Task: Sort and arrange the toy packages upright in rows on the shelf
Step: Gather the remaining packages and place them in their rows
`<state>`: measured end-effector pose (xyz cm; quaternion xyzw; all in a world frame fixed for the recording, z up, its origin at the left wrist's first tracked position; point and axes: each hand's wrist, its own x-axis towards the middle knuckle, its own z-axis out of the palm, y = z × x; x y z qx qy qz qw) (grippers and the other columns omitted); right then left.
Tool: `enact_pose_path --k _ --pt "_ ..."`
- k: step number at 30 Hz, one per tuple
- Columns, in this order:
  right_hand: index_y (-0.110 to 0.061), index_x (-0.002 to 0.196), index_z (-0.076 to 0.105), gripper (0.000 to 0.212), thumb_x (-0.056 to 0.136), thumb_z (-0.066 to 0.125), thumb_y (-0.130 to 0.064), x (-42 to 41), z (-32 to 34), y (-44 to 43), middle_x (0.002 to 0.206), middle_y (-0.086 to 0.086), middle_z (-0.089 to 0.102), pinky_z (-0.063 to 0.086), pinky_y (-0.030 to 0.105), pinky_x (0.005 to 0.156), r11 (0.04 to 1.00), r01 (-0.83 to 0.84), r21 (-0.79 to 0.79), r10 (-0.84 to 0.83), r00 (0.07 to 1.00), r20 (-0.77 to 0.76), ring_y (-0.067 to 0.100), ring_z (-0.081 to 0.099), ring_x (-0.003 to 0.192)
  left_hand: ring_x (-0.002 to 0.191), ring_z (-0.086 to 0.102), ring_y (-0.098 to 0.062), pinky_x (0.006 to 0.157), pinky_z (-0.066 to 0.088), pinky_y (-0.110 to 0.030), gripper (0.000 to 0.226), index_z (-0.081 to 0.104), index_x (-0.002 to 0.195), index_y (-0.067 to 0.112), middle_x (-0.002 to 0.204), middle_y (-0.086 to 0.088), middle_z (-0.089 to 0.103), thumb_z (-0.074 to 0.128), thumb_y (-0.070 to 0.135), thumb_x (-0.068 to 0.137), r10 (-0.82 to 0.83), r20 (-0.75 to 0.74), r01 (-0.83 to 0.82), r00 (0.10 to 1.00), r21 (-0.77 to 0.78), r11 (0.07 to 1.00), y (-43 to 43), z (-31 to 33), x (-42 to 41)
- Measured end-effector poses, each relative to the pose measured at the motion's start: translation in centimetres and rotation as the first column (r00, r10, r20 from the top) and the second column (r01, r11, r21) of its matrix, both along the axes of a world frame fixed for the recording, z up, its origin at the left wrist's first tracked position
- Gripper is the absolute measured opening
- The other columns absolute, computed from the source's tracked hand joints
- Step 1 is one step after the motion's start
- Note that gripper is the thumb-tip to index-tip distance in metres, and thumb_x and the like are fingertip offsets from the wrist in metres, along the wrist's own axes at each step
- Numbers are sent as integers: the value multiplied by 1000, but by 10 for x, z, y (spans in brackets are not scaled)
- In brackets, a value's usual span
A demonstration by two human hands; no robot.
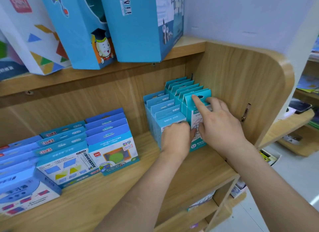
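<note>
Two rows of small toy packages stand upright at the right end of the wooden shelf (120,185). The light blue row (164,107) is on the left, the teal row (185,89) on the right against the side panel. My left hand (176,136) presses curled fingers against the front light blue package. My right hand (219,123) rests on the front teal package (198,144), index finger stretched up to its hang tab, other fingers spread.
Further left stand more rows of blue packages (110,142), (63,155). Large blue boxes (138,24) lean on the shelf above. The rounded side panel (250,86) closes the right end. A lower shelf (200,204) holds other goods.
</note>
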<state>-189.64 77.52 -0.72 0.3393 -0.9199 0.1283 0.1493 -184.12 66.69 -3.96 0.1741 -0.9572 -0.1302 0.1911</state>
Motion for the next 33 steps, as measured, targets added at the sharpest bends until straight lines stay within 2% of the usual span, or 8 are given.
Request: enact_pose_path --k 4,12,19,22,25,27,30,33 --pt "-32 150 11 74 89 54 -25 9 2 2 150 8 24 42 42 101 995 -2 -103 4 1000 26 26 22 139 89 65 -24 74 50 -35 28 65 99 13 99 -5 69 54 38 93 -33 -71 37 997 52 998 -1 3 12" --pt "-24 146 30 65 88 58 -17 24 4 -2 145 9 35 45 39 97 961 -58 -272 44 997 -57 26 34 133 91 65 -20 71 52 -32 23 68 97 18 99 0 70 54 36 93 -39 -144 61 989 151 987 -5 4 28" --pt "-21 133 52 44 89 58 -15 52 8 -17 126 -1 54 43 28 93 861 -246 -445 264 964 -21 14 50 115 82 67 -15 74 52 -33 20 66 101 27 87 6 73 51 20 90 12 -256 55 967 253 966 -35 18 100" --pt "-21 120 62 33 88 58 -14 72 8 -33 110 -4 64 51 37 89 781 -329 -531 427 902 69 12 60 97 79 62 1 71 49 -20 26 68 94 28 82 17 69 53 10 85 33 -251 37 967 267 963 -57 22 158" --pt "-20 111 68 29 86 61 -9 101 4 -56 93 -5 68 49 21 83 745 -425 -514 572 804 165 6 61 83 78 58 6 65 40 -6 28 71 87 27 79 26 64 57 2 84 141 -217 -82 966 261 962 -78 22 225" --pt "-20 108 70 28 85 63 -7 126 -2 -74 89 -7 68 46 16 78 727 -512 -458 650 729 216 4 60 82 73 57 5 65 41 -9 25 71 88 28 75 29 61 59 6 86 240 -160 -199 958 234 952 -92 19 269" --pt "-19 105 71 25 84 65 -7 165 -15 -105 88 -7 68 47 19 73 672 -614 -415 735 621 271 6 59 82 69 60 -2 69 49 -26 16 67 92 34 70 21 63 63 20 86 415 -56 -395 908 210 894 -112 16 336" --pt "-23 109 69 28 84 65 -11 208 -28 -131 91 -11 66 50 24 75 633 -676 -377 774 547 320 5 61 81 68 60 0 67 49 -25 14 65 92 35 68 22 63 61 35 79 493 2 -483 870 197 853 -129 9 404"
